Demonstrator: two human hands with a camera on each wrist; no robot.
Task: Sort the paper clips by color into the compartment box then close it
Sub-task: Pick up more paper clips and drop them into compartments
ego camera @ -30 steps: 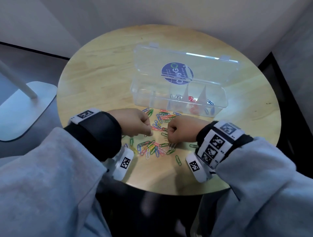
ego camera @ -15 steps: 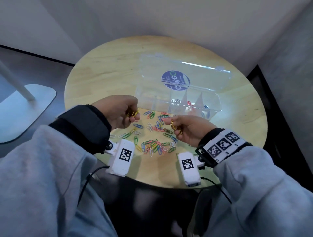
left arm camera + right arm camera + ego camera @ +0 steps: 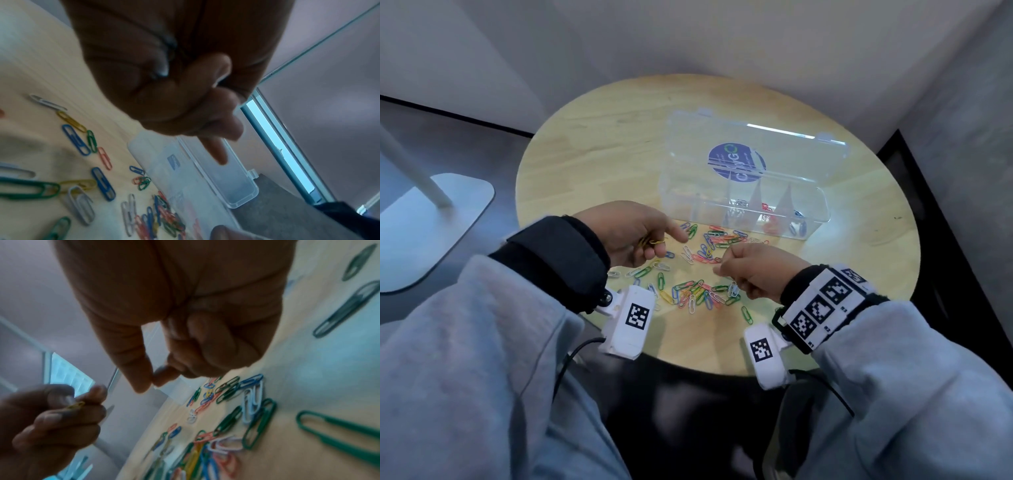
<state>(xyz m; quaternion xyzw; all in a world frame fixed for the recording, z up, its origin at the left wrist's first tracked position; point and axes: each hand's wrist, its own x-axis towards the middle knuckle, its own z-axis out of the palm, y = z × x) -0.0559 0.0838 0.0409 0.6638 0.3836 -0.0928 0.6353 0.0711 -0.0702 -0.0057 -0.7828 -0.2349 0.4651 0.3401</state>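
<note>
Three compartments of the open compartment box (image 3: 743,209) hold paper clips (image 3: 770,224).

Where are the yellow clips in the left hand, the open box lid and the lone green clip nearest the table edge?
yellow clips (image 3: 652,242), head view, wire loops showing between the fingers.
box lid (image 3: 784,144), head view, clear panel above the sticker.
green clip (image 3: 747,315), head view, middle of the clip.

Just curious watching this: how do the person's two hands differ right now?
The left hand holds yellow clips, forefinger stretched toward the box; the right hand is curled, thumb and forefinger pinched, with no clip plainly visible. The left sits nearer the box. Both hover over the loose clips.
</note>
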